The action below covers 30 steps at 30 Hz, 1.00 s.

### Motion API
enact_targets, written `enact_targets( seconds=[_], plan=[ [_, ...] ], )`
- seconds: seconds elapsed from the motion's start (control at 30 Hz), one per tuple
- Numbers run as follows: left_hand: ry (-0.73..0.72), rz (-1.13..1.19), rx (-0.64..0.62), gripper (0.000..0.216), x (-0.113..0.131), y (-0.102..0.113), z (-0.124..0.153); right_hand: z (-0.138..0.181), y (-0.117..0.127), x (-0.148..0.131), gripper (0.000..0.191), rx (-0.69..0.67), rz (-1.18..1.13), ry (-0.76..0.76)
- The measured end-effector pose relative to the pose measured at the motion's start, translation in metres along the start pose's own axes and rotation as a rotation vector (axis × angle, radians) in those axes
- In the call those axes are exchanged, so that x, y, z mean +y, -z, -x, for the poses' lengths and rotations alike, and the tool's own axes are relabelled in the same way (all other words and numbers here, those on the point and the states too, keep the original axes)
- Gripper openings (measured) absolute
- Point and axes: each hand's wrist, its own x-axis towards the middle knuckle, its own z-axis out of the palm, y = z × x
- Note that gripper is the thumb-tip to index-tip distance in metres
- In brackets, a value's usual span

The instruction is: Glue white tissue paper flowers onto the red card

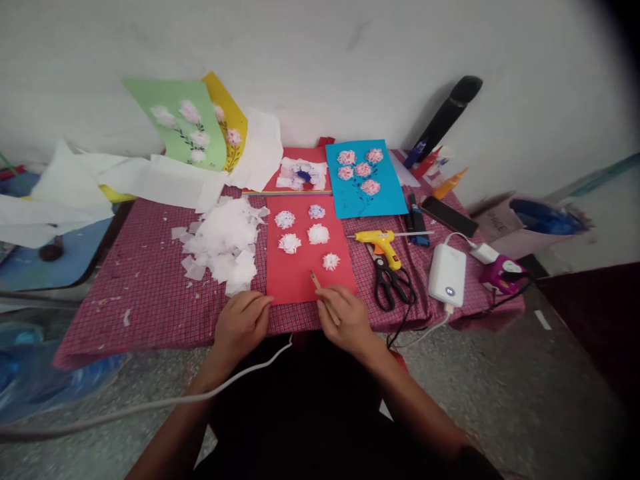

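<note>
A red paper sheet (305, 283) lies in front of me, with several crumpled paper flowers (319, 234) on it, white ones and two speckled with blue. At its lower left corner, my left hand (243, 323) is closed, its thumb and fingers on the corner. My right hand (345, 320) grips a pencil (315, 280) near the lower right edge, the dark tip pointing up and left over the bare part of the sheet. Left of the sheet is a heap of white tissue pieces (220, 240).
A blue card (373, 203) with pink flowers lies behind. To the right are a yellow glue gun (377, 238), black scissors (393, 287), a phone (450, 217) and a white power bank (447, 273). Green card (170, 143) leans on the wall. A white cable (225, 387) crosses my left forearm.
</note>
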Motion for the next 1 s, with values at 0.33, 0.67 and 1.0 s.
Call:
enact_targets(
  seconds=[0.33, 0.67, 1.0],
  plan=[
    [-0.023, -0.055, -0.015, 0.016, 0.000, 0.001, 0.000, -0.021, -0.014, -0.017, 0.058, -0.311, 0.224, -0.046],
    [-0.010, -0.004, -0.020, 0.015, 0.001, 0.001, -0.002, 0.006, -0.001, -0.009, 0.026, -0.129, 0.128, -0.080],
    [-0.135, 0.122, -0.185, 0.020, 0.035, -0.005, -0.059, -0.034, 0.084, 0.068, 0.028, 0.062, 0.547, -0.324]
  ],
)
